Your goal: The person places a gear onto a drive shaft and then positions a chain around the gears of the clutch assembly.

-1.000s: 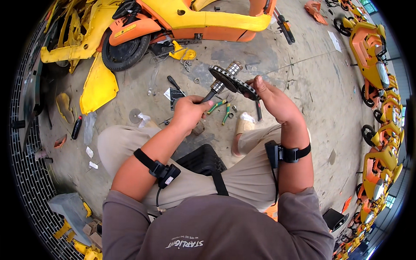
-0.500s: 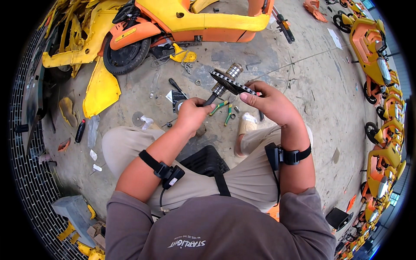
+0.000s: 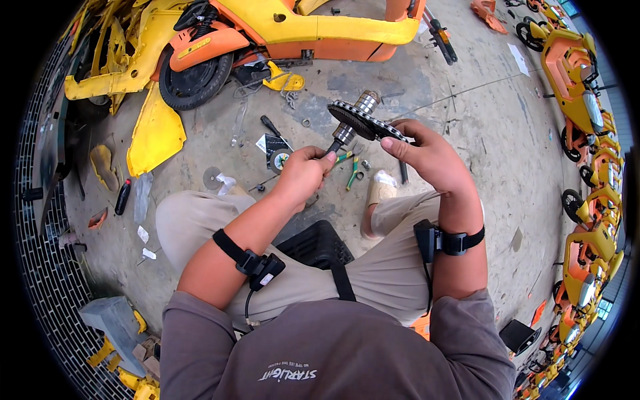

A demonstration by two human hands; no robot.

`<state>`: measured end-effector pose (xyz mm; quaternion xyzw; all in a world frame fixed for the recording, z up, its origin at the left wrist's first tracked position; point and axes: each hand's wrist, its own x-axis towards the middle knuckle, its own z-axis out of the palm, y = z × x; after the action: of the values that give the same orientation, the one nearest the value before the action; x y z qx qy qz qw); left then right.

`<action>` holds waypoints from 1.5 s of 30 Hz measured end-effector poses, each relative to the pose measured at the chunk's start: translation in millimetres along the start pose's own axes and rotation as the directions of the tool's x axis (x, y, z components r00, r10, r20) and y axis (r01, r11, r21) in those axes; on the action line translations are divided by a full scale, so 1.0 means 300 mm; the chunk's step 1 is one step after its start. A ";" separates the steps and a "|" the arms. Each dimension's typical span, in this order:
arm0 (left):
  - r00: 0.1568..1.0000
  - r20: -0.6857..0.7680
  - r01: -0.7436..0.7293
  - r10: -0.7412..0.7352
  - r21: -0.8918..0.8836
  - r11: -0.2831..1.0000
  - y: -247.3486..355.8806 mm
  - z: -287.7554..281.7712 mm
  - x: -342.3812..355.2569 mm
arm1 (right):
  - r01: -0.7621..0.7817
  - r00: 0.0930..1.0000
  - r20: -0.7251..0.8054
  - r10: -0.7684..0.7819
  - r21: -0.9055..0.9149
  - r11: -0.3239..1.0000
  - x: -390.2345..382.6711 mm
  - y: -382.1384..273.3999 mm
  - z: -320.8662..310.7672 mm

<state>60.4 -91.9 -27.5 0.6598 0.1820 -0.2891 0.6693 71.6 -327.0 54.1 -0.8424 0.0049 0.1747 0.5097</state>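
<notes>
A metal shaft (image 3: 367, 102) with a toothed sprocket (image 3: 351, 121) on it is held tilted over the floor, its far end pointing away and slightly right. A dark chain (image 3: 387, 129) lies around the sprocket's rim and stretches to the right. My left hand (image 3: 303, 175) is closed around the thin near end of the shaft. With thumb and fingers, my right hand (image 3: 427, 155) pinches the right end of the chain; part of that end is hidden behind the fingers. Below the shaft, green-handled pliers (image 3: 353, 175) lie on the concrete.
A screwdriver (image 3: 272, 127), a grinding disc (image 3: 279, 161) and a dark bottle (image 3: 123, 197) lie to the left. A yellow and orange scooter (image 3: 313, 30) lies ahead, beside yellow panels (image 3: 155, 137). Several scooters (image 3: 567, 80) line the right side. A black crate (image 3: 313, 247) is between my legs.
Both hands have shifted slightly right, carrying the shaft and sprocket along. The grinding disc under the shaft shows more now. My grip looks the same.
</notes>
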 end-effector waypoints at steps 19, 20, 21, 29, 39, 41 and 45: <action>0.988 0.118 0.122 -0.102 -0.177 0.977 -0.006 -0.035 0.039 | 0.032 0.996 -0.073 -0.042 -0.134 0.990 -0.011 0.003 0.013; 0.985 0.138 0.128 -0.103 -0.189 0.974 -0.007 -0.042 0.044 | 0.046 0.995 -0.076 -0.058 -0.148 0.988 -0.011 0.011 0.012; 0.982 0.158 0.135 -0.104 -0.201 0.970 -0.006 -0.050 0.046 | 0.060 0.994 -0.078 -0.074 -0.161 0.985 -0.009 0.023 0.012; 0.951 0.301 0.163 -0.078 -0.270 0.949 0.012 -0.096 0.009 | 0.038 0.996 -0.068 -0.050 -0.172 0.984 -0.012 0.023 -0.002; 0.973 0.216 0.116 -0.084 -0.137 0.984 0.021 -0.087 -0.015 | 0.093 0.989 -0.082 -0.121 -0.285 0.954 -0.005 0.063 -0.003; 0.975 0.215 0.085 -0.051 -0.153 0.984 0.023 -0.083 -0.016 | 0.106 0.988 -0.078 -0.135 -0.299 0.948 -0.005 0.064 -0.008; 0.980 0.199 0.068 -0.030 -0.185 0.980 0.010 -0.079 -0.009 | 0.110 0.989 -0.056 -0.134 -0.307 0.945 -0.007 0.052 -0.016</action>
<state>63.6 -68.1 -24.9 0.5564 0.1588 -0.3502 0.7366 68.0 -339.0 43.5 -0.9154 -0.0549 0.1094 0.3835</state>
